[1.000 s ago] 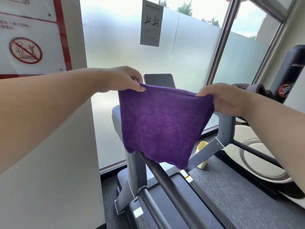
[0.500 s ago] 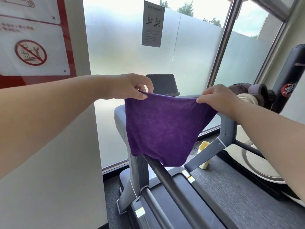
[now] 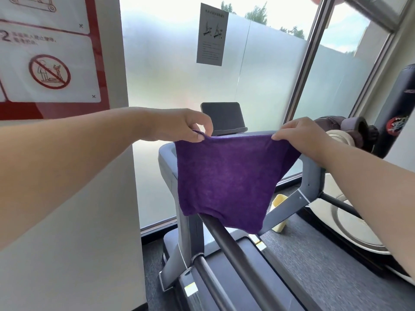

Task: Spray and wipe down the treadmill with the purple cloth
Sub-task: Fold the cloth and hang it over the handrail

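I pinch the soft purple microfibre cloth (image 3: 226,182) by its top corners, left hand (image 3: 182,126) and right hand (image 3: 301,136) holding it spread over the grey treadmill (image 3: 311,173) console, probably so it opens flat for wiping.

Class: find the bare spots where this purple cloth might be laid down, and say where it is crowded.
Bare: the treadmill belt between its rails, and grey carpet to its right. Crowded: the console, where the left hand and right hand spread the purple cloth.
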